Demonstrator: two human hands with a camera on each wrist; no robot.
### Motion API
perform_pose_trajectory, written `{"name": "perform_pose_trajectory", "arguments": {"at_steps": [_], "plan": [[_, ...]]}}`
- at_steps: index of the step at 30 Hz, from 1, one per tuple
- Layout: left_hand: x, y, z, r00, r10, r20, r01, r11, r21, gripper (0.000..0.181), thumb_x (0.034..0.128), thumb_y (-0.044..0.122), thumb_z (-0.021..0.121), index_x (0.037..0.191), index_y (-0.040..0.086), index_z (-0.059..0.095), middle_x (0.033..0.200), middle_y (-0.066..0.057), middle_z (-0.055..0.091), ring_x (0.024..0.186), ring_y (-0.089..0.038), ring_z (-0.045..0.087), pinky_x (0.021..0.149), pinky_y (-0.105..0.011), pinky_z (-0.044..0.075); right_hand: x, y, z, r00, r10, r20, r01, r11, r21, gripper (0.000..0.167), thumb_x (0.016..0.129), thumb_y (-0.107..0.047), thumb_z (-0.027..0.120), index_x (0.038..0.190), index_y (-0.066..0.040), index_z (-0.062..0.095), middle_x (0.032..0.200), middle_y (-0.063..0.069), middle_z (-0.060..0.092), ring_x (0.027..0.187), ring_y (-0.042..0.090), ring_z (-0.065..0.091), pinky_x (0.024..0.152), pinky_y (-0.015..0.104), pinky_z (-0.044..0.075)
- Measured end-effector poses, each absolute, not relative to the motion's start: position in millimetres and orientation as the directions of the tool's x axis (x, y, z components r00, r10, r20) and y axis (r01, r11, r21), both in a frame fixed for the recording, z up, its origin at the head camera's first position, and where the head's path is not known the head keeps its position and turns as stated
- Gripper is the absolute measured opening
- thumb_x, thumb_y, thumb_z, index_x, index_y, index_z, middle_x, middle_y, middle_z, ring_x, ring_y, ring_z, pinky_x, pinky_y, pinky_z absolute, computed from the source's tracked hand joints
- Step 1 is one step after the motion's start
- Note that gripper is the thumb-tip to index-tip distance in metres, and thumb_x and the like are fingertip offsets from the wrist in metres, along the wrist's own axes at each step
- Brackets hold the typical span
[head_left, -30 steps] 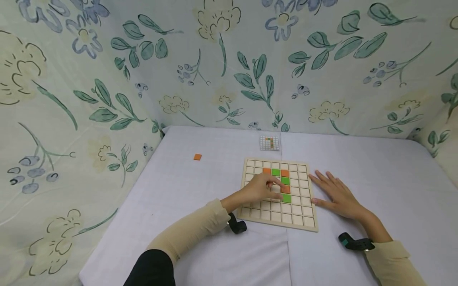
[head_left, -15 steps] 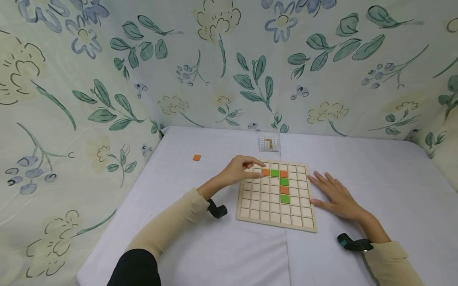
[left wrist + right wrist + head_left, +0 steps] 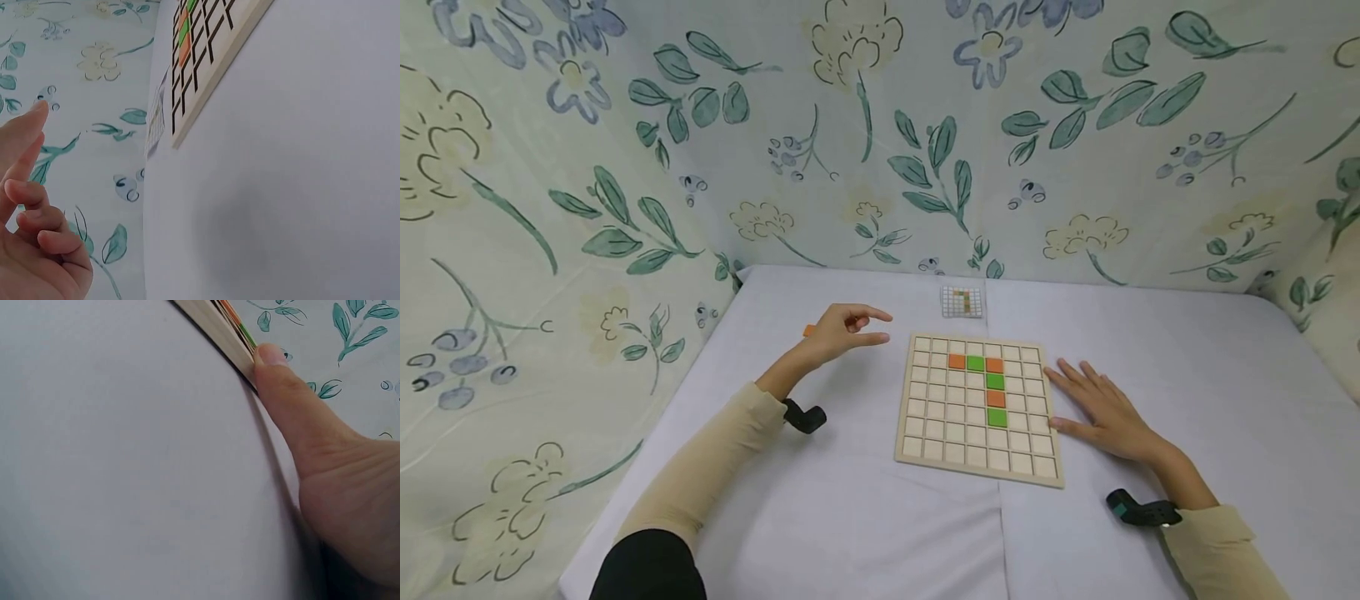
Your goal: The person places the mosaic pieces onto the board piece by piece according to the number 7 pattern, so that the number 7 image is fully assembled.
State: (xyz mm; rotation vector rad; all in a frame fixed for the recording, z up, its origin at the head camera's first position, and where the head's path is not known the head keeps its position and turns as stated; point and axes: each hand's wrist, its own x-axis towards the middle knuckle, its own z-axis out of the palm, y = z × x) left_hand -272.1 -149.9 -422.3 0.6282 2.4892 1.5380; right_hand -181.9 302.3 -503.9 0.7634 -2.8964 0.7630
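A wooden grid board (image 3: 955,433) lies on the table, with orange and green square tiles in an L-shaped run of its cells. Left of the board, above the cloth, hovers my left hand (image 3: 838,333), its thumb and index finger apart and nothing between them. In the left wrist view the other fingers of that left hand (image 3: 44,244) are loosely bent. Just behind the hand a loose orange tile (image 3: 808,331) is partly hidden. My right hand (image 3: 1105,412) lies with spread fingers at the board's right edge, its thumb (image 3: 281,387) touching the side.
Behind the board lies a small card (image 3: 962,302) printed with a coloured grid. White cloth (image 3: 865,517) covers the table, and a floral curtain (image 3: 850,183) hangs along its back and left.
My left hand has moved left and away from over the board, uncovering the tiles, and now partly covers the loose orange tile. The right hand stays in place.
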Motion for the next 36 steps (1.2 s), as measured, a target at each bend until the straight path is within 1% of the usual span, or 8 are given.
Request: {"name": "perform_pose_trajectory", "arguments": {"at_steps": [5,8,13,18,21,25,30,36], "plan": [[-280.5,-178.1,-425.5,-0.919,0.388,0.071,0.251,0.437,0.864,0.036,0.0850,0.028,0.082,0.118,0.015,0.075,0.087,-0.024,0.041,0.073,-0.016,0.036,0.062,-0.028,0.030,-181.7,302.2,-504.0,-0.876,-0.452,0.168,-0.475,0.753,-0.456,0.078,0.092,-0.036,0.071,0.156,-0.011,0.034,0.159,0.026,0.021,0.146,0.051,0.006,0.112,0.065,-0.001],[-285.6,-195.4,-427.3,-0.928,0.370,0.050,0.231,0.466,0.854,0.038,0.0842,0.030,0.083,0.118,0.015,0.075,0.093,-0.030,0.040,0.074,-0.018,0.037,0.063,-0.029,0.030,-181.4,302.3,-504.1,-0.875,-0.453,0.172,-0.478,0.752,-0.454,0.078,0.092,-0.036,0.071,0.156,-0.011,0.034,0.159,0.026,0.022,0.146,0.051,0.006,0.113,0.065,-0.001],[-295.7,-222.4,-433.1,-0.940,0.340,0.030,0.201,0.480,0.854,0.044,0.0837,0.033,0.082,0.122,0.012,0.073,0.093,-0.027,0.040,0.075,-0.019,0.036,0.063,-0.029,0.031,-182.5,303.6,-504.8,-0.876,-0.448,0.179,-0.479,0.761,-0.438,0.079,0.092,-0.037,0.071,0.156,-0.012,0.033,0.159,0.026,0.022,0.146,0.051,0.007,0.113,0.064,0.000],[-304.3,-245.8,-441.5,-0.952,0.305,-0.009,0.151,0.495,0.856,0.046,0.0839,0.032,0.082,0.124,0.012,0.071,0.089,-0.014,0.038,0.076,-0.017,0.035,0.064,-0.028,0.033,-183.3,303.7,-505.1,-0.878,-0.444,0.178,-0.476,0.768,-0.429,0.079,0.092,-0.037,0.071,0.156,-0.012,0.033,0.159,0.025,0.022,0.146,0.051,0.007,0.113,0.064,0.000],[-308.9,-257.8,-447.3,-0.955,0.294,-0.031,0.128,0.506,0.853,0.046,0.0843,0.029,0.083,0.125,0.012,0.071,0.090,-0.012,0.039,0.077,-0.017,0.035,0.066,-0.028,0.032,-182.9,302.9,-504.3,-0.877,-0.446,0.176,-0.476,0.764,-0.436,0.079,0.092,-0.037,0.071,0.156,-0.012,0.033,0.159,0.026,0.021,0.145,0.051,0.007,0.113,0.064,0.000],[-313.9,-271.6,-454.6,-0.956,0.290,-0.047,0.117,0.525,0.843,0.047,0.0836,0.030,0.083,0.126,0.013,0.071,0.090,-0.012,0.037,0.078,-0.017,0.035,0.069,-0.030,0.032,-182.1,301.9,-502.9,-0.876,-0.449,0.179,-0.479,0.757,-0.444,0.078,0.092,-0.036,0.071,0.156,-0.011,0.034,0.159,0.026,0.022,0.145,0.052,0.008,0.113,0.064,0.000],[-318.2,-283.2,-462.4,-0.960,0.272,-0.063,0.100,0.545,0.833,0.045,0.0845,0.031,0.082,0.125,0.013,0.071,0.086,-0.006,0.033,0.079,-0.018,0.034,0.072,-0.032,0.033,-182.0,302.0,-503.2,-0.874,-0.450,0.181,-0.481,0.757,-0.441,0.078,0.092,-0.036,0.071,0.156,-0.011,0.034,0.159,0.026,0.022,0.145,0.052,0.007,0.113,0.064,0.000],[-321.2,-287.7,-466.7,-0.962,0.262,-0.079,0.095,0.592,0.800,0.039,0.0870,0.024,0.080,0.122,0.011,0.072,0.078,-0.002,0.035,0.072,-0.017,0.034,0.070,-0.031,0.033,-182.3,303.1,-506.0,-0.875,-0.449,0.182,-0.481,0.759,-0.439,0.078,0.092,-0.036,0.071,0.156,-0.012,0.034,0.159,0.026,0.022,0.145,0.051,0.007,0.113,0.065,0.000]]}}
